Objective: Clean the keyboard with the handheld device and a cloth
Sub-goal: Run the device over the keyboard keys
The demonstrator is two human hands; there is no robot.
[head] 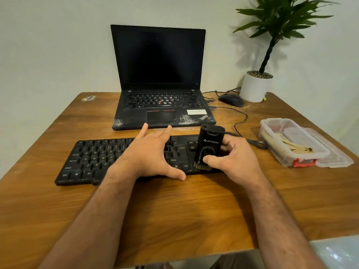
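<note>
"STRIFF" on device [210, 144]; "ThinkPad" on laptop [161, 74]

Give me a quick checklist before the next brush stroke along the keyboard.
1. Device held firmly: ok. The right hand grips the device, thumb on its front.
2. Brush on keys: ok. The bristles meet the keyboard at its right end.
3. Keyboard steadied: ok. The left hand lies spread over the middle keys.
4. Device running: cannot tell.
5. Cloth ready: not ok. No cloth is in view.
6. Cable clear of the stroke: ok. The cable runs off to the right, behind the hand.
</note>
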